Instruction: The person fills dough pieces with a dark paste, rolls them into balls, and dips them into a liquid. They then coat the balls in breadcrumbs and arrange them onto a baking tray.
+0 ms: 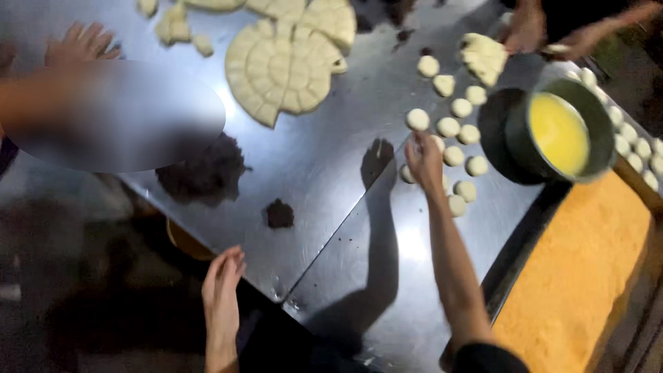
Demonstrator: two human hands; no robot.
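**Right hand among the dough balls, left hand idle at the near edge**

Nearest, the left hand [222, 287] hangs at the near edge of the steel worktop [311, 159], fingers straight, close together and holding nothing. Just beyond it on the steel lies a small dark lump of filling [280, 213], and farther left a larger dark mound [205, 171].

To the right, the right hand [424, 160] reaches out over a cluster of small round dough balls [456, 138]. Its fingers seem pinched on one ball at the near end of the cluster, though motion blur makes the grip hard to tell. The hand's shadow falls on the steel just to its left.

Right of the balls stands a dark pot of yellow liquid [561, 131], with a tray of orange crumbs [587, 276] nearer and to the right, and more balls in a row past the pot.

Farther off lies a flat round sheet of dough cut into squares [283, 72], with loose pieces beside it. At the far right another person's hands [532, 31] hold a clump of cut dough [483, 56]; another hand [79, 45] rests at the far left.
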